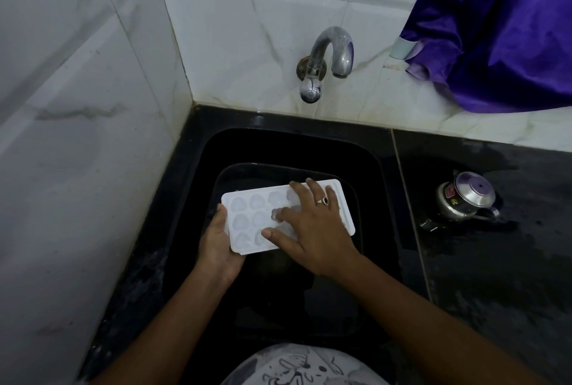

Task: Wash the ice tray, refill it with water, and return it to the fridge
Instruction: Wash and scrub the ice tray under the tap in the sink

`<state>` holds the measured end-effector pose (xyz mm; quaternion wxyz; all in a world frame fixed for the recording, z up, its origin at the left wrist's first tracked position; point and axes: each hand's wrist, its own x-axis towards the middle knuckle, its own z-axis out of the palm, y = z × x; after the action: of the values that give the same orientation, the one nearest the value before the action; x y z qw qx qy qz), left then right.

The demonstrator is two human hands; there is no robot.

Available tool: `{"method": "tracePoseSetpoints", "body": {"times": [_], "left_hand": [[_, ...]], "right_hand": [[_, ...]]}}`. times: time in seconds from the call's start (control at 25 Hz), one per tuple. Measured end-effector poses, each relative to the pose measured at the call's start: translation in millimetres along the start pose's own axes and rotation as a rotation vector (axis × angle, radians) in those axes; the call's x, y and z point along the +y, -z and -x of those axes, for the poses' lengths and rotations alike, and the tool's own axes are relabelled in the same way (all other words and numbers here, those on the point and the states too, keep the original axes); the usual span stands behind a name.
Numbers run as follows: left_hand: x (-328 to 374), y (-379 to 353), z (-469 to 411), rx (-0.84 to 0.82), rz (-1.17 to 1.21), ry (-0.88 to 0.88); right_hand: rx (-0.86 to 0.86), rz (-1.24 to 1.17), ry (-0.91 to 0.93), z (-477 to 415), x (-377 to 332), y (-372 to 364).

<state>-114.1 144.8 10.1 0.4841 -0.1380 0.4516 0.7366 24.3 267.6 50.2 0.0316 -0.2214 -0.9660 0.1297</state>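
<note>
A white ice tray (247,217) with rounded cells is held level over the black sink (371,168). My left hand (216,242) grips its near left corner from below, thumb on the left edge. My right hand (312,227), with a ring on one finger, lies spread on top of the tray's right half, fingers resting in the cells. A metal tap (328,56) sticks out of the tiled wall above the sink; no water runs from it.
A small steel kettle (464,199) stands on the wet black counter (495,261) right of the sink. A purple cloth (501,28) hangs at the upper right. White tiled walls (77,137) close in the left and back.
</note>
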Motion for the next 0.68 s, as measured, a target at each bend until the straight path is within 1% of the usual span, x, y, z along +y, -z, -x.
{"method": "tracePoseSetpoints", "body": {"times": [0.08,0.2,0.4,0.56,0.68], "left_hand": [[0,-1,-1,-0.015,0.008,-0.001],[-1,3,-5,-0.037,0.010,0.009],[-1,5,-2,-0.037,-0.034,-0.030],[1,8,-4,-0.027,-0.050,-0.035],[2,5,-2,-0.064,-0.069,-0.055]], "right_hand": [[0.020,-0.028,-0.012,-3,-3,2],[-0.006,-0.050,-0.002,-3,-6,-1],[-0.006,-0.049,0.001,-3,-10,-2],[-0.025,-0.007,0.011,-7,1,7],[-0.031,0.034,0.013,-12,4,10]]}}
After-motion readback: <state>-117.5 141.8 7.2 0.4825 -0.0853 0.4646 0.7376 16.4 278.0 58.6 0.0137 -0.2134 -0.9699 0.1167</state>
